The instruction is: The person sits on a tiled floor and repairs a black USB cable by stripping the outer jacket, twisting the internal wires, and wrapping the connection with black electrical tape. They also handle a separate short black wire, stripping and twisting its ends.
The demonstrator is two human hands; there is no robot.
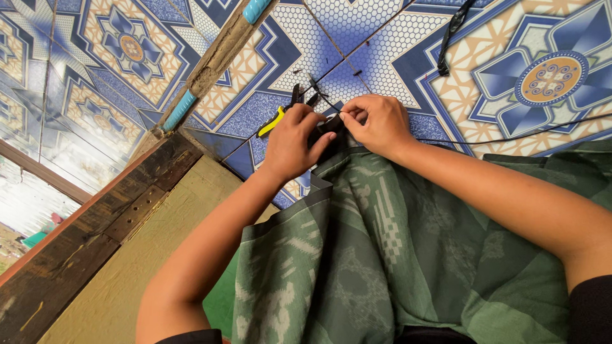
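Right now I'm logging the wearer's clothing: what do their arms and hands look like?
Both arms are bare from hand to upper arm. The left hand and right hand wear no gloves, rings or watch. Short black sleeve edges show at both shoulders.

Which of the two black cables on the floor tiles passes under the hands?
The long thin cable, running from the right edge to the right hand. The thicker short cable lies apart, near the top edge.

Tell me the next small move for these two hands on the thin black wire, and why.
Probably draw the thin black wire a little further through with the right hand. Both hands pinch a small dark piece at the knee; the left hand braces it, and the yellow-handled pliers lie unused on the tiled floor.
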